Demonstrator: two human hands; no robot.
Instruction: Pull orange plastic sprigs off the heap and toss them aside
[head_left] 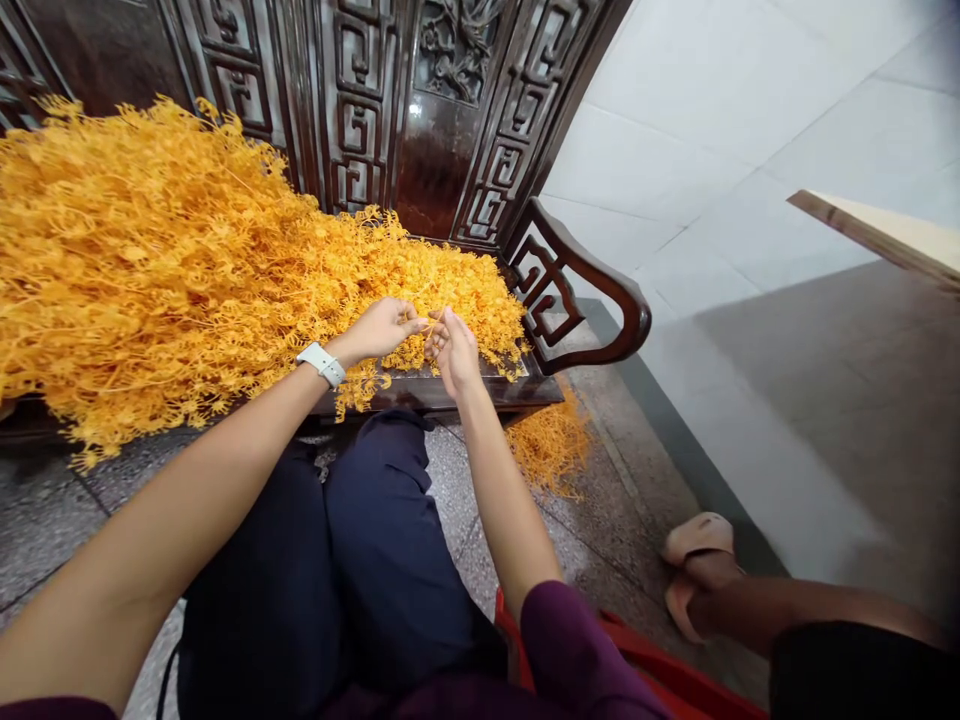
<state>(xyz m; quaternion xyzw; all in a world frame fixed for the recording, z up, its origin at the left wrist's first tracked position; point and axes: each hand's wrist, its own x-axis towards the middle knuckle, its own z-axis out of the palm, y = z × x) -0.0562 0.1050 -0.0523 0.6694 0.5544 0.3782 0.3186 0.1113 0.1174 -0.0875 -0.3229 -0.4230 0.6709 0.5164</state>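
Note:
A big heap of orange plastic sprigs (150, 250) covers the seat of a dark carved wooden bench (450, 390). My left hand (384, 328), with a white watch (321, 362) on its wrist, pinches a thin orange sprig (427, 327) at the heap's front edge. My right hand (452, 348) meets it from the right, fingers curled on the same sprig. Both hands hover just above the bench's front rail, over my dark blue trouser knees.
The bench's curved armrest (592, 300) rises right of my hands. A small pile of orange sprigs (551, 445) lies on the speckled floor. Another person's leg and pink slipper (697, 565) are at lower right. A red stool edge (660, 670) shows under me.

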